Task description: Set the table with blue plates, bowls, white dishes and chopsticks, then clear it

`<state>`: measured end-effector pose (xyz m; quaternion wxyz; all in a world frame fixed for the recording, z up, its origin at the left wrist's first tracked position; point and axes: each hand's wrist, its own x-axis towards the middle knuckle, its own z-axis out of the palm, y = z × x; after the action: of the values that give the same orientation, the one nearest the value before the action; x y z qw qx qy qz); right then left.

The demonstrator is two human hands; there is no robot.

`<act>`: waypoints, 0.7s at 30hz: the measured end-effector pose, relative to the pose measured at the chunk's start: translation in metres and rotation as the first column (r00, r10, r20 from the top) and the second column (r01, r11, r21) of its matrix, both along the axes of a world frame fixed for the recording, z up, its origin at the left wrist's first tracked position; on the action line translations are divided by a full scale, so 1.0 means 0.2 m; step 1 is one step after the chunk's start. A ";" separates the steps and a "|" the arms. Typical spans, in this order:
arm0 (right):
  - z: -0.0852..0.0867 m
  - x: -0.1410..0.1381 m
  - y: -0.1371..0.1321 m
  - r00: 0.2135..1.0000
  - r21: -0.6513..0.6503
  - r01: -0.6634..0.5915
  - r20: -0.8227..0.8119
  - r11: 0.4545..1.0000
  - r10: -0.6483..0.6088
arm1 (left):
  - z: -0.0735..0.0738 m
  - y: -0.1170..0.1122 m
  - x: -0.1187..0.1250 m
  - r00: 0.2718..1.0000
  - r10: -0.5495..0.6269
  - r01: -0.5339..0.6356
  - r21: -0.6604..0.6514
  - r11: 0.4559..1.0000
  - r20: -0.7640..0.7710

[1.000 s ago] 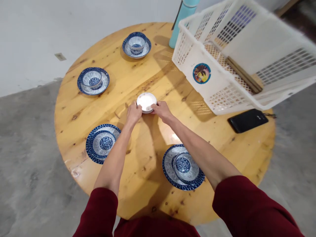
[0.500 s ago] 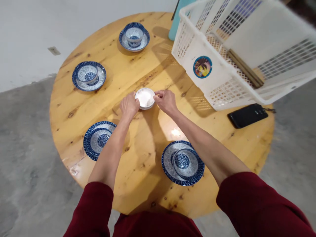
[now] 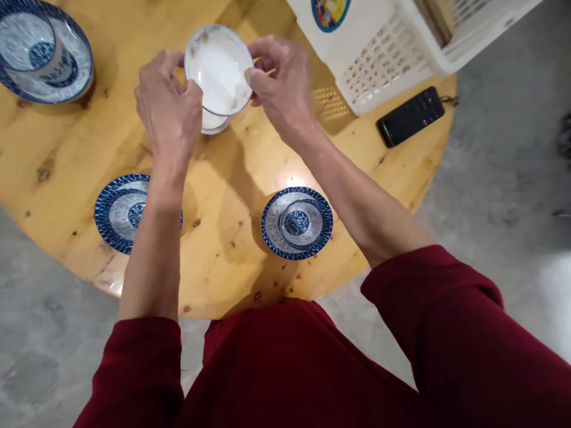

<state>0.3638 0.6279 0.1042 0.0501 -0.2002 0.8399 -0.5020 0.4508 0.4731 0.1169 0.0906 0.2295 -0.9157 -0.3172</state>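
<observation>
Raised above the table is a small white dish (image 3: pixel 218 70) with a thin dark rim, held at both sides. My left hand (image 3: pixel 170 104) grips its left edge, thumb at the lower rim. My right hand (image 3: pixel 283 80) pinches the right edge between thumb and fingers. Below it, partly hidden, another white dish (image 3: pixel 215 122) rests on the table. Nearer to me stand a blue-patterned plate (image 3: pixel 319 245) with a bowl (image 3: pixel 301 222) on it, and to its left a second such plate (image 3: pixel 107 211) with a bowl, partly covered by my left forearm.
At the upper left, another blue-patterned plate (image 3: pixel 82 56) holds a bowl (image 3: pixel 33 44). A white plastic basket (image 3: pixel 379 74) stands at the upper right, with a black phone-like device (image 3: pixel 410 116) in front of it. The round wooden table (image 3: pixel 232 261) ends in a curved edge towards me.
Both hands have lifted the top white dish off the stack, leaving white crockery beneath. The camera view has shifted, so the farthest plate and bowl are out of view.
</observation>
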 end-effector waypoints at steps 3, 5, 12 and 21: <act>0.07 0.14 0.24 0.997 -0.065 0.028 -0.074 0.997 -0.033 | 0.08 0.20 0.14 0.997 -0.062 0.063 0.010 0.998 -0.052; 0.08 0.25 0.41 0.996 -0.062 0.079 -0.036 0.995 -0.081 | 0.09 0.35 0.25 0.992 -0.115 0.120 0.117 0.986 -0.045; 0.06 0.66 0.88 0.956 -0.005 0.197 0.223 0.980 -0.191 | 0.05 0.76 0.59 0.970 -0.238 0.203 0.370 0.907 0.050; -0.03 1.03 1.34 0.856 0.059 0.411 0.318 0.910 -0.407 | 0.01 1.18 0.82 0.900 -0.428 0.344 0.468 0.814 0.082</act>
<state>0.5702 0.8962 0.0980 0.0781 0.0672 0.8406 -0.5317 0.6145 0.7096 0.1185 -0.1151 0.0809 -0.8512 -0.5057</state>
